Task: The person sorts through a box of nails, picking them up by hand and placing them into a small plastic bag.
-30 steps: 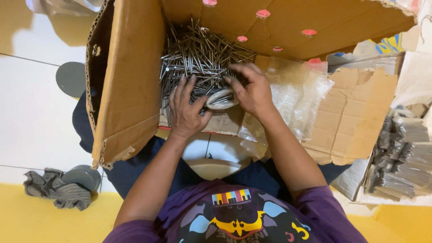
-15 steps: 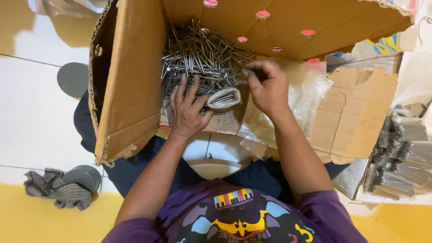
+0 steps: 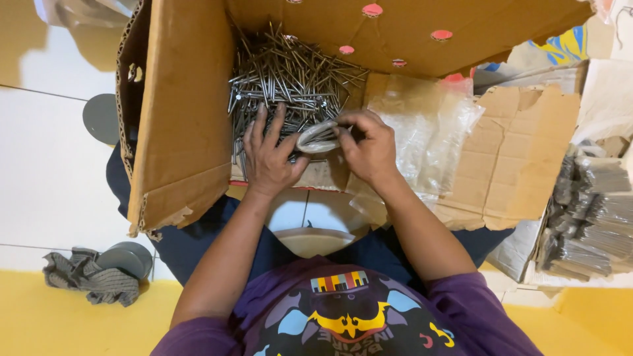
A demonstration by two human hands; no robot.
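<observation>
Two hands meet over a small clear plastic bag [image 3: 318, 137] at the near edge of a heap of loose steel nails [image 3: 290, 79]; the left hand [image 3: 269, 158] lies flat on the heap, its fingers [image 3: 258, 125] spread, the thumb propping the bag's mouth from below; the right hand [image 3: 369, 148] has its fingers [image 3: 348, 122] curled and pinched at the bag's opening, though whether a nail sits between them cannot be told. The bag, and the nails already in it, rest between the two thumbs, just inside the cardboard box [image 3: 181, 112] that lies tipped open across the person's lap. The step in hand appears to be filling the bag with nails from the heap; the next move would likely call for the left hand to keep the mouth open while the right gathers nails aligned lengthwise, since crossed ones would catch on the plastic. Outward: a stack of empty clear bags [image 3: 422, 125] lies just to the right, on a torn cardboard flap [image 3: 521, 151]; round pink stickers [image 3: 372, 10] dot the brown far wall of the box; filled packets of nails [image 3: 593, 217] are heaped at the far right. On the white tiled floor [image 3: 46, 151] at the left stand a grey disc [image 3: 101, 118] and, nearer, a crumpled grey cloth [image 3: 86, 280] beside a second disc.
</observation>
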